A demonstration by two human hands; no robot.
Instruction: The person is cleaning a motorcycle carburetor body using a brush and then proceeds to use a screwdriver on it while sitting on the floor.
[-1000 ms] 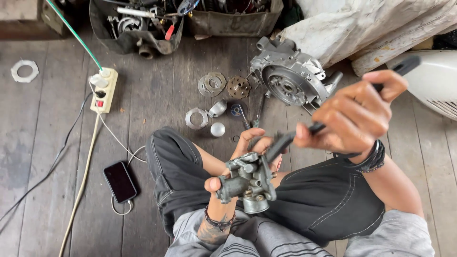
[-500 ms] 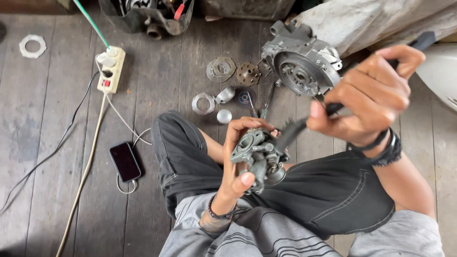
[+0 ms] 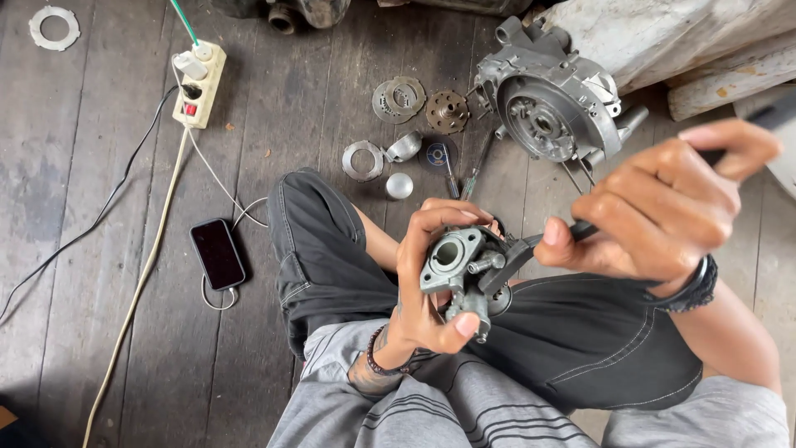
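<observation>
I sit cross-legged on a wooden floor. My left hand [image 3: 427,282] grips a small grey metal carburettor [image 3: 461,270] above my lap, its round flange opening facing up. My right hand [image 3: 663,207] holds a dark-handled tool [image 3: 518,253], likely a screwdriver, whose tip rests against the carburettor's right side. The tool's handle runs up and to the right behind my fingers.
A grey engine casing [image 3: 551,104] lies on the floor ahead, with discs [image 3: 398,98], a gear plate [image 3: 448,110], rings and small tools beside it. A black phone [image 3: 217,253] on a cable and a white power strip [image 3: 199,83] lie to the left. A white ring [image 3: 54,26] is at far left.
The view has tilted down and closer. My left hand has turned the carburettor so its flange opening faces up, and the tool's tip has stayed against it.
</observation>
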